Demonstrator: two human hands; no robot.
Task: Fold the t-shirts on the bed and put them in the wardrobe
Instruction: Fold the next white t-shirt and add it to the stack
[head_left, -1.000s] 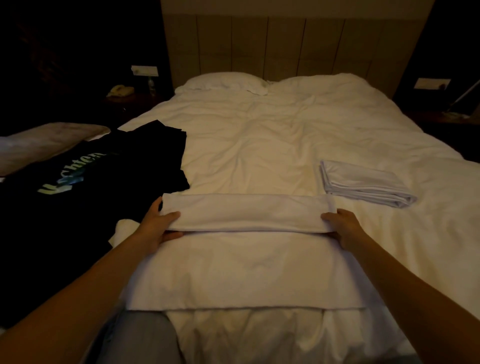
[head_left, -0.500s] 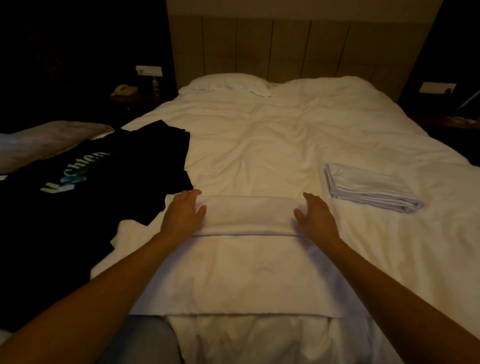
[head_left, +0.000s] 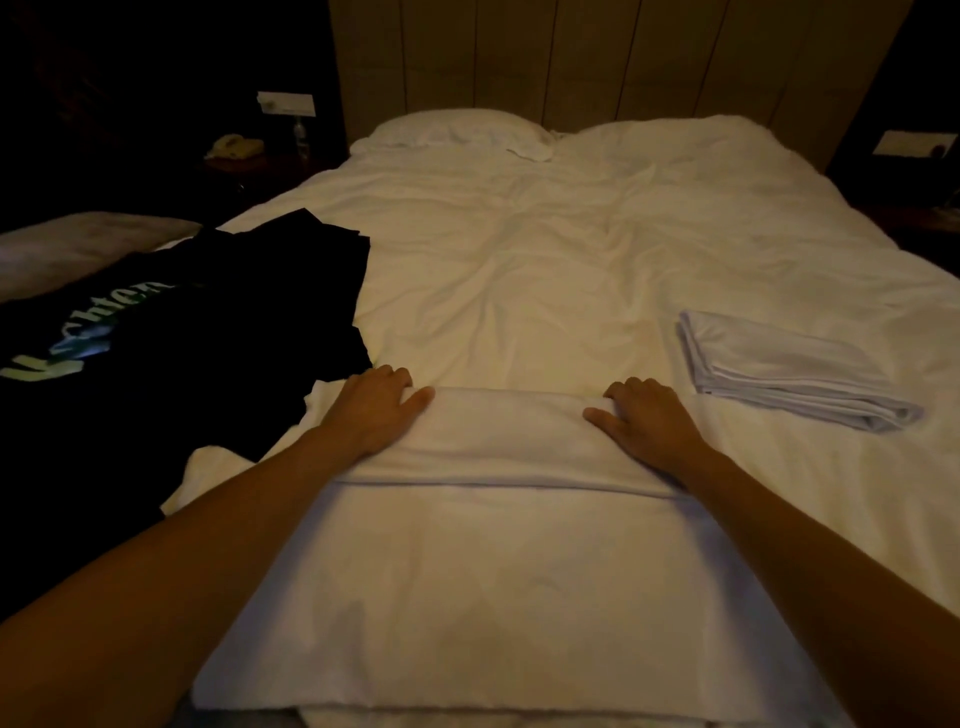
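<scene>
The bed (head_left: 545, 270) is covered in plain creamy white. At six o'clock lies a plain white t-shirt (head_left: 493, 571). At nine o'clock a black t-shirt (head_left: 218, 332) bears green-and-white lettering. At three o'clock sits a pale grey folded t-shirt (head_left: 789, 364). The headboard (head_left: 597, 57) at twelve is beige.

Both bare forearms are reaching forward from the lower corners, angling inward toward each other. The left hand (head_left: 375, 410) is lying palm down, back of the hand up, with its fingers stretched forward and close together and the thumb spread out to the right. The right hand (head_left: 647, 418) is mirroring it, palm down, fingers slightly bent at the knuckles with the tips pressing down, thumb pointing left toward the other hand. Neither hand is forming a grip; both are pressing flat. The two hands are lying level with each other, well apart.
</scene>
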